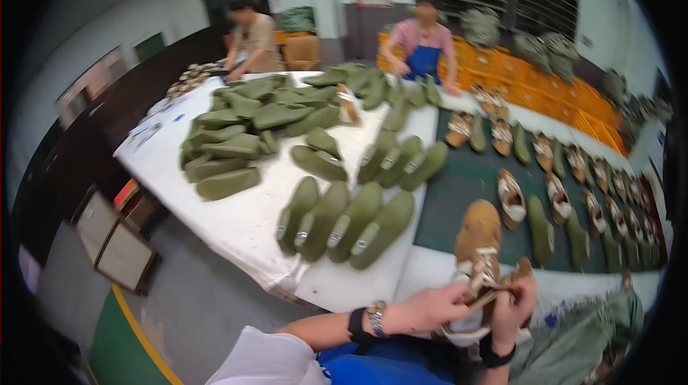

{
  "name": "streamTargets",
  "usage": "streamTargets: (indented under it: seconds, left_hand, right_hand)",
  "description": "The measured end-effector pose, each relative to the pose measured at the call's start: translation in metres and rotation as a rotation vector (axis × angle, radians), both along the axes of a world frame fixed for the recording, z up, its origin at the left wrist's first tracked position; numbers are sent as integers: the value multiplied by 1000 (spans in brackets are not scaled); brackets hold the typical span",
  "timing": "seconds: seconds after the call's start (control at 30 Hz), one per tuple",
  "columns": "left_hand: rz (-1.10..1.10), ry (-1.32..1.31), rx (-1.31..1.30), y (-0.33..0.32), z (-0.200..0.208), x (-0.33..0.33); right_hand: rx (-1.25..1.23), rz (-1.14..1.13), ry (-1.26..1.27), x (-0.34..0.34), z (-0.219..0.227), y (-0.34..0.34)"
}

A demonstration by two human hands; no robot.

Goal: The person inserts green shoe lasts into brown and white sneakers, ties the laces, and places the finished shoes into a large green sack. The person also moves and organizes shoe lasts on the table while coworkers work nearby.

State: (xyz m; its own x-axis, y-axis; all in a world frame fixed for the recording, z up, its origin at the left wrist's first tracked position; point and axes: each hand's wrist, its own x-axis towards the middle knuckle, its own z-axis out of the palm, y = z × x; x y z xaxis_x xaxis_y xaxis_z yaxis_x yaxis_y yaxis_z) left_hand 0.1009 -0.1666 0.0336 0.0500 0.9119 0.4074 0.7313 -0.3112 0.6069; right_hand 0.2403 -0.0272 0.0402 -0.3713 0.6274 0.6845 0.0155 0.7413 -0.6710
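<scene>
Close in front of me is a tan shoe [479, 231] with white laces and white side parts, toe pointing away from me. Above its opening my left hand [433, 308] pinches a pale shoelace. My right hand [513, 308] is closed at the other side, its bent fingers on the lace too. A second tan shoe part [523, 270] shows just past the right hand, mostly covered by it. The heel end of the front shoe is partly hidden by my hands.
Green shoe lasts [244, 145] lie heaped on the white table [358, 287], with others in rows. Tan-and-white shoes [511, 199] and lasts stand on the dark green mat [459, 191]. A green sack [588, 335] lies at right. Two people [423, 45] work across the table before orange crates [487, 70].
</scene>
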Motion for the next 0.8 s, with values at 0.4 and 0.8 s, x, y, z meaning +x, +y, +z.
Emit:
streamTargets:
  seconds: [0.4, 0.8]
  left_hand:
    - [210, -197, -32, -18, -7, 15]
    - [585, -156, -134, 54, -71, -94]
  right_hand:
    - [97, 17, 1, -12, 3, -6]
    - [-94, 118, -316, 56, -31, 1]
